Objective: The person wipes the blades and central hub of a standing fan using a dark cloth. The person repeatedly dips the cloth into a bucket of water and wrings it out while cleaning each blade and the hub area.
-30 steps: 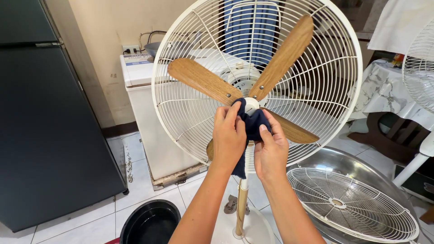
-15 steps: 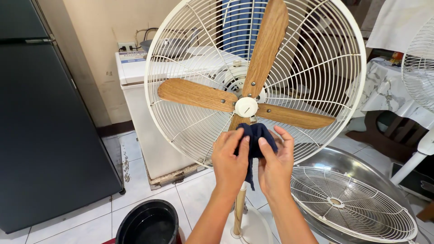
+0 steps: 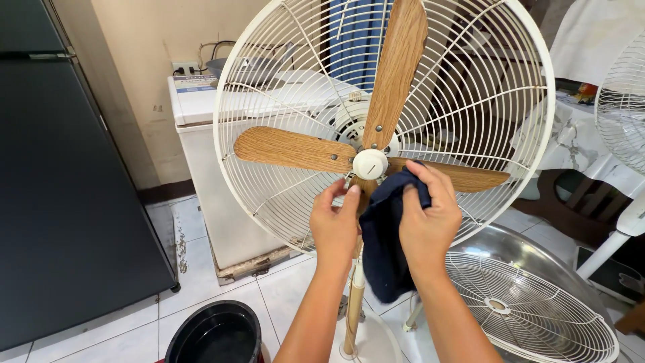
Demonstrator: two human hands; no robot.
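Observation:
A standing fan with wood-grain blades (image 3: 396, 74) and a white rear grille (image 3: 497, 81) stands right in front of me, its front guard off. My right hand (image 3: 427, 218) grips a dark blue cloth (image 3: 386, 235) just below the white hub (image 3: 370, 164), pressing it on the lower blade. My left hand (image 3: 336, 222) holds that lower blade from the left, fingers curled on its edge. The lower blade is mostly hidden by hands and cloth.
A detached white fan guard (image 3: 531, 306) lies in a metal basin (image 3: 537, 249) at lower right. A black bucket (image 3: 215, 333) sits on the tiled floor at lower left. A dark refrigerator (image 3: 60, 188) and a white chest freezer (image 3: 208, 175) stand behind; another fan (image 3: 625, 101) is at the right edge.
The blades have turned, so one now points nearly straight up. Both hands have slid down the lower blade, and the cloth hangs lower from my right hand.

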